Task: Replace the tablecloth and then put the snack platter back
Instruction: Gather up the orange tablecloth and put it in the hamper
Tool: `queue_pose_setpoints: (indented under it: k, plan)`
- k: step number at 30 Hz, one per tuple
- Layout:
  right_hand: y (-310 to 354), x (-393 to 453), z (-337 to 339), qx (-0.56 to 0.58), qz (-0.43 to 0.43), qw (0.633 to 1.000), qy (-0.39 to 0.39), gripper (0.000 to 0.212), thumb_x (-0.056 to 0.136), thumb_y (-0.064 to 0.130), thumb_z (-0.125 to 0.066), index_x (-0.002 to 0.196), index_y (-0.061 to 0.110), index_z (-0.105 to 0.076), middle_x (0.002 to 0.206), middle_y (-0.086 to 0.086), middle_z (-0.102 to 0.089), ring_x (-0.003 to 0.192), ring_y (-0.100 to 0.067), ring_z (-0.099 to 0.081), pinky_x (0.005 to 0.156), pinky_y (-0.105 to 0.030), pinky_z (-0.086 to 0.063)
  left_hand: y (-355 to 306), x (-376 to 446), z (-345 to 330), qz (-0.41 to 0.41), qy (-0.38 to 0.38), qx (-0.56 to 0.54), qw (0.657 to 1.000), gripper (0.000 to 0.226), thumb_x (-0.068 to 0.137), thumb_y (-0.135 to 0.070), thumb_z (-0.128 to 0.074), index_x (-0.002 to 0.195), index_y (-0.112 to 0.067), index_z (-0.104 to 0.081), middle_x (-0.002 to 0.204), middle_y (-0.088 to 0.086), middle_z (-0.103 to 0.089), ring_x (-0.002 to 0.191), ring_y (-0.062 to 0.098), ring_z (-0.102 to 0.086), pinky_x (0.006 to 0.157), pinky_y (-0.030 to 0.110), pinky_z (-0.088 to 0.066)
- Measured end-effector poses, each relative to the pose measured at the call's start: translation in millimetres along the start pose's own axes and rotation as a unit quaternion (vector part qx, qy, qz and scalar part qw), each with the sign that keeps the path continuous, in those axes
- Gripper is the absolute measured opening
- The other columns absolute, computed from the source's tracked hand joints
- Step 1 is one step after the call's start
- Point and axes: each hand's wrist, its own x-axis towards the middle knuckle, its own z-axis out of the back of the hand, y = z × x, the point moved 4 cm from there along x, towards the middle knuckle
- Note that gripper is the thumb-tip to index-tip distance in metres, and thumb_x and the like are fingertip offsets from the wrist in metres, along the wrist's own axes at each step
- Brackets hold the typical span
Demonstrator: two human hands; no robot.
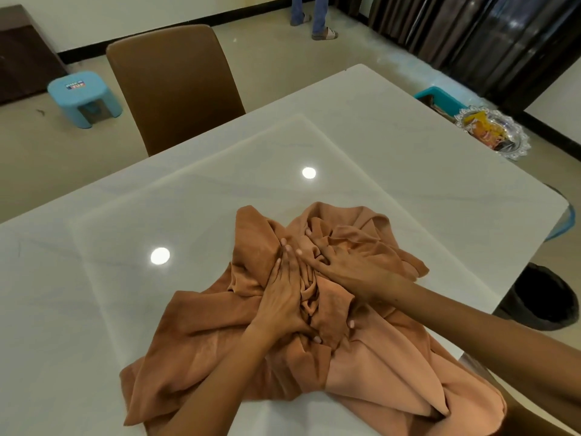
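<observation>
A crumpled orange-brown tablecloth [361, 366] lies bunched in a heap on the near part of the white glossy table [393, 158]. My left hand [283, 297] rests flat on the middle of the heap, fingers straight and pointing away from me. My right hand [345, 262] lies just right of it with fingers spread across the folds, pressing down; some fingers are partly sunk between folds. The snack platter [493, 133], a silver dish with a scalloped rim and orange-yellow packets inside, sits at the table's far right edge, well away from both hands.
A brown chair [176, 86] stands at the table's far left side, with a blue stool [83, 97] on the floor beyond it. A black bin [540, 297] stands to the right of the table. A person's legs [311, 14] are at the back of the room.
</observation>
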Motion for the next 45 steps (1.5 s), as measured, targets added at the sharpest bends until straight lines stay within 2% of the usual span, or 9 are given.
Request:
queue_pose_setpoints:
  k: [3,6,14,22,27,31,34,36,45]
  plan:
    - [2.8,1.5,1.5,-0.012,0.002,1.0,0.01,0.148,0.046,0.045,-0.09,0.144,0.037,0.022,0.152,-0.015,0.027,0.108,-0.039,-0.049,0.081,-0.046,-0.049,-0.3,-2.4,-1.5,0.011,-0.016,-0.02,1.0,0.164,0.039,-0.072,-0.077,0.128,-0.019,0.05,0.146,0.015,0.037,0.139,0.024,0.03,0.114,0.032,0.019]
    - [2.9,-0.4,4.8,0.002,0.01,1.0,0.013,0.139,0.051,0.044,-0.087,0.144,0.042,0.017,0.152,-0.012,0.028,0.122,-0.04,-0.041,0.091,-0.045,-0.045,0.8,-2.7,-2.3,0.018,-0.026,-0.039,0.999,0.164,0.038,-0.072,-0.079,0.133,-0.018,0.045,0.148,0.015,0.035,0.14,0.025,0.028,0.115,0.032,0.017]
    - [4.2,10.1,4.2,-0.024,0.021,0.999,0.008,0.138,0.051,0.047,-0.087,0.147,0.033,0.011,0.155,-0.016,0.015,0.114,-0.036,-0.049,0.086,-0.044,-0.05,-0.4,0.2,1.4,0.031,-0.04,-0.031,0.998,0.169,0.032,-0.072,-0.08,0.137,-0.015,0.04,0.148,0.02,0.035,0.139,0.031,0.03,0.117,0.043,0.011]
    - [-0.5,9.8,-4.2,0.025,-0.065,0.997,-0.03,0.075,0.08,0.046,-0.064,0.14,0.041,-0.018,0.141,-0.014,-0.036,0.088,-0.024,-0.059,0.061,-0.036,-0.054,11.7,2.4,19.6,0.085,0.106,0.155,0.979,0.16,0.043,-0.076,-0.075,0.141,-0.006,0.031,0.145,0.021,0.038,0.134,0.038,0.034,0.11,0.059,0.015]
    - [1.8,12.4,-6.8,0.026,-0.101,0.994,-0.024,0.059,0.081,0.032,-0.064,0.134,0.03,-0.041,0.119,-0.009,-0.055,0.074,-0.022,-0.059,0.053,-0.029,-0.043,15.5,0.7,18.0,0.057,0.059,0.129,0.988,0.13,0.059,-0.055,-0.078,0.149,-0.007,0.003,0.156,0.016,-0.006,0.144,0.033,-0.007,0.118,0.048,-0.007]
    - [3.4,14.0,-4.9,0.037,-0.128,0.99,-0.053,0.053,0.089,0.026,-0.056,0.139,0.024,-0.039,0.114,-0.01,-0.059,0.079,-0.026,-0.061,0.065,-0.04,-0.051,17.8,-0.3,27.0,0.025,-0.045,0.068,0.996,0.079,0.056,-0.04,-0.078,0.125,-0.012,-0.049,0.116,0.007,-0.057,0.106,0.026,-0.055,0.093,0.032,-0.042]
    - [10.8,7.2,-2.6,0.044,-0.139,0.985,-0.088,0.044,0.094,0.023,-0.049,0.137,0.026,-0.044,0.114,-0.01,-0.06,0.081,-0.027,-0.062,0.064,-0.04,-0.052,12.7,-10.3,33.2,0.02,-0.119,0.014,0.993,0.03,0.059,-0.022,-0.074,0.084,-0.015,-0.059,0.08,0.002,-0.063,0.07,0.02,-0.059,0.062,0.026,-0.044]
    - [18.5,-0.3,-2.5,0.042,-0.15,0.983,-0.097,0.044,0.094,0.022,-0.049,0.137,0.028,-0.043,0.117,-0.01,-0.059,0.08,-0.027,-0.062,0.061,-0.039,-0.052,6.3,-17.2,34.7,0.017,-0.142,0.0,0.99,0.021,0.06,-0.017,-0.074,0.073,-0.015,-0.057,0.07,0.0,-0.062,0.06,0.018,-0.057,0.052,0.024,-0.041]
    - [58.8,-67.4,30.9,0.072,-0.187,0.96,-0.196,0.046,0.084,0.015,-0.059,0.128,0.025,-0.054,0.11,-0.003,-0.062,0.07,-0.025,-0.061,0.051,-0.029,-0.044,-29.0,-49.5,53.5,-0.101,-0.187,0.047,0.976,0.017,0.074,-0.019,-0.071,0.088,-0.01,-0.067,0.08,0.005,-0.066,0.069,0.02,-0.061,0.06,0.029,-0.05]
